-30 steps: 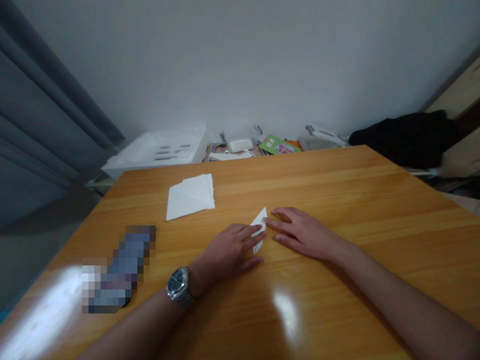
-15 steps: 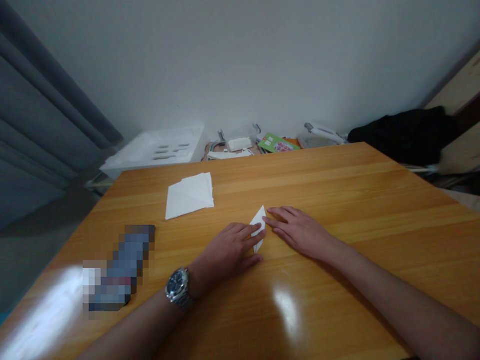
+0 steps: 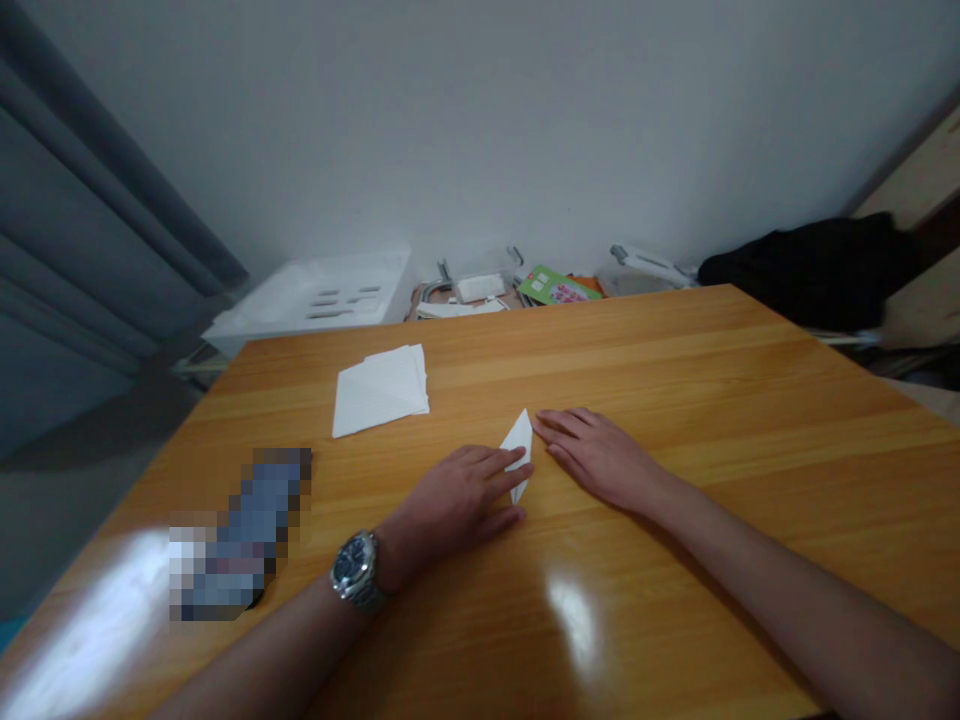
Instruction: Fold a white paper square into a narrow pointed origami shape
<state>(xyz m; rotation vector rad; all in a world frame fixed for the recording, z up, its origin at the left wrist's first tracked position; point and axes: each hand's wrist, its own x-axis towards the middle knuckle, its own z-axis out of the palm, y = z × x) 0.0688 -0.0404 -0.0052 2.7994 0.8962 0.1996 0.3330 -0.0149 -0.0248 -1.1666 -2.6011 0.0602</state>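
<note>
A small folded piece of white paper [image 3: 517, 436], pointed at top and bottom, lies on the wooden table [image 3: 600, 350]. My left hand [image 3: 469, 495], with a metal watch on its wrist, rests flat with its fingers apart, two fingertips lying over the paper. Just right of the paper, my right hand [image 3: 592, 450] lies on the table with its fingers stretched out, the index fingertip at the paper's upper right edge. Behind and left of my left hand is a stack of white paper sheets [image 3: 381, 390].
A blurred-out dark object [image 3: 259, 530] lies at the table's left side. Beyond the far edge are a white foam tray [image 3: 315, 295], a green booklet [image 3: 559, 287] and cables. Black cloth [image 3: 810, 270] is at the far right, and a grey curtain [image 3: 97, 200] hangs at left.
My right index fingertip has moved slightly up along the paper's right edge, off the paper's middle. My left hand has hardly moved and still rests on the paper.
</note>
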